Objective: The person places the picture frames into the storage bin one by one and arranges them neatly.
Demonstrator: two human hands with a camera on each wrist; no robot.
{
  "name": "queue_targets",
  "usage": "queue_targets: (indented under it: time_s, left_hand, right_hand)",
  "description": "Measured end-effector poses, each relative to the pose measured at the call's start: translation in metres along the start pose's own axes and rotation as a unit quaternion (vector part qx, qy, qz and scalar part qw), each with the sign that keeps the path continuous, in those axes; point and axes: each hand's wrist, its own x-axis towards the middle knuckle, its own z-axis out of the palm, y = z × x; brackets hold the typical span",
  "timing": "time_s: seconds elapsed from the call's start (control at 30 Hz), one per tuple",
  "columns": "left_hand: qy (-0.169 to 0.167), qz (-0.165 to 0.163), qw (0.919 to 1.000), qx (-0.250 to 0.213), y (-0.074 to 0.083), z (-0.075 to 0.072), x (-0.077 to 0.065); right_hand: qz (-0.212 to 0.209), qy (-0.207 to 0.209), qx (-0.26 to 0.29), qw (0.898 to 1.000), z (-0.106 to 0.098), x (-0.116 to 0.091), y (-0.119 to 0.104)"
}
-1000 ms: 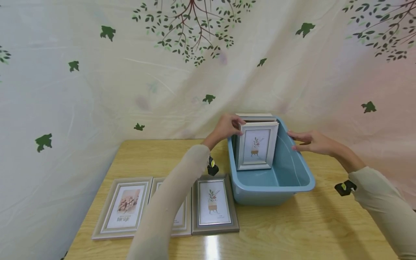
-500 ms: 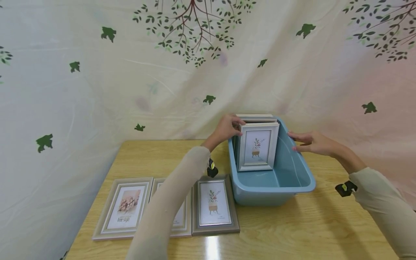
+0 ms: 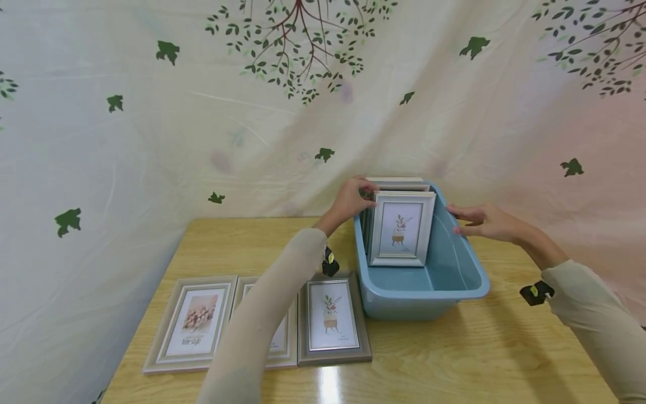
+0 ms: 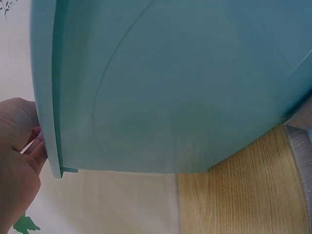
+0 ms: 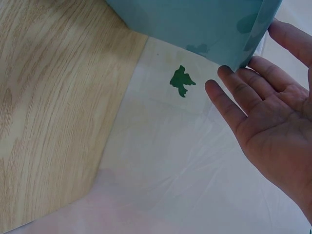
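Observation:
A blue plastic tub [image 3: 424, 293] stands on the table, with several picture frames upright at its far end. The front one, a silver picture frame [image 3: 421, 247] with a potted-plant print, leans on those behind. My left hand [image 3: 349, 197] reaches over the tub's left rim and pinches this frame's upper left corner; in the left wrist view the tub wall hides its fingertips. At the right rim, my right hand [image 3: 487, 221] rests with fingers nearly straight, against the tub's outside in the right wrist view.
Left of the tub, a beige picture frame [image 3: 171, 359], a second beige frame [image 3: 287, 359] partly under my left sleeve, and a dark grey frame [image 3: 364, 342] lie in a row on the wooden table [image 3: 454, 359]. A patterned cloth [image 3: 272, 140] hangs behind.
The silver picture frame's top has shifted slightly to the right and its left edge shows more from under my left fingers. My right hand has stayed at the rim.

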Motion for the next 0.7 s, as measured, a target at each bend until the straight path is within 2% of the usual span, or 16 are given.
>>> queue_targets:
  time_s: [0.4,0.7]
  left_hand:
    - [0.004,-0.016,0.9979,-0.062,-0.002,-0.004,-0.003]
    - [0.001,-0.047,0.9884,-0.144,-0.004,-0.017,-0.007]
  right_hand:
    - [0.007,-0.012,0.002,1.0,0.001,0.004,0.005]
    - [0.006,-0.009,-0.001,1.0,-0.001,0.002,0.003]
